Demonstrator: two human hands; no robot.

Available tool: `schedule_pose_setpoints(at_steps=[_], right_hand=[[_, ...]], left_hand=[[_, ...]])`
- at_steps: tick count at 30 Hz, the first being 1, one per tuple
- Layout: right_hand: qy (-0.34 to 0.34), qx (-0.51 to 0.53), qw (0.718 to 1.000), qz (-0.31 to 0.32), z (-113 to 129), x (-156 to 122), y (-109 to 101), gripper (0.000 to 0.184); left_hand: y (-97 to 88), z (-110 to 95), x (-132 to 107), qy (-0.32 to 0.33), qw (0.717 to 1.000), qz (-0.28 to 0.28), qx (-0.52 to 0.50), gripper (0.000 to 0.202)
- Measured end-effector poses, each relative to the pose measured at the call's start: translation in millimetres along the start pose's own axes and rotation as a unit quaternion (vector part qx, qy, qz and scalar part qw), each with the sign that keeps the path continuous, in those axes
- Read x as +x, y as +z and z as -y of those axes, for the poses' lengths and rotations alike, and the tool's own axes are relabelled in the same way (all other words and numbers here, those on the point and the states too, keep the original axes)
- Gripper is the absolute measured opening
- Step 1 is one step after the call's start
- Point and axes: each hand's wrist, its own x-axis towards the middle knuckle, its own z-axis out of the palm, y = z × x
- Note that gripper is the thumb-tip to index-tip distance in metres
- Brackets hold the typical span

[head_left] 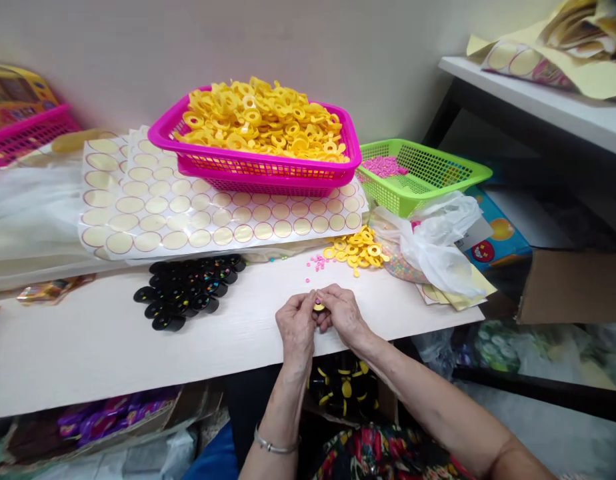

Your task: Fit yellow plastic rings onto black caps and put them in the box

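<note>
Near the table's front edge, my left hand and my right hand meet with fingers pinched together. Between the fingertips shows a small yellow plastic piece with a pink spot at its top; the fingers hide the rest of it. Just beyond my hands lie a few pink beads and a small pile of yellow ring-shaped pieces with tabs. Left of my hands, several short black cylinders with coloured bits in them stand close together.
A pink basket heaped with yellow ring pieces rests on sheets of round stickers. Right of it are a green basket with pink beads and a plastic bag. Below the table edge, a box holds black-and-yellow pieces.
</note>
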Motion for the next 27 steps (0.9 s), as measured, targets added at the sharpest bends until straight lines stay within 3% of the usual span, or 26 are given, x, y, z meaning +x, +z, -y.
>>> schedule_pose_setpoints(at_steps=[7,13,21,24,27], right_hand=[[0.01,0.023,1.0,-0.005,-1,3,-2,0.027],[0.012,0.082,0.994,0.066,6,-5,-9,0.036],[-0.013,0.173,0.961,0.216,4,-30,-48,0.042],[-0.009,0.154,0.955,0.251,2,-35,-58,0.044],[-0.016,0.131,0.954,0.27,6,-39,-58,0.045]], left_hand=[[-4.7,4,5,0.008,0.999,0.032,0.005,0.032],[-22.0,6,4,0.131,0.974,0.166,0.083,0.041],[-22.4,-2,-8,0.225,0.955,0.151,0.121,0.027],[-24.0,-7,-16,0.277,0.933,0.162,0.164,0.028],[-24.3,-15,-25,0.368,0.884,0.187,0.22,0.022]])
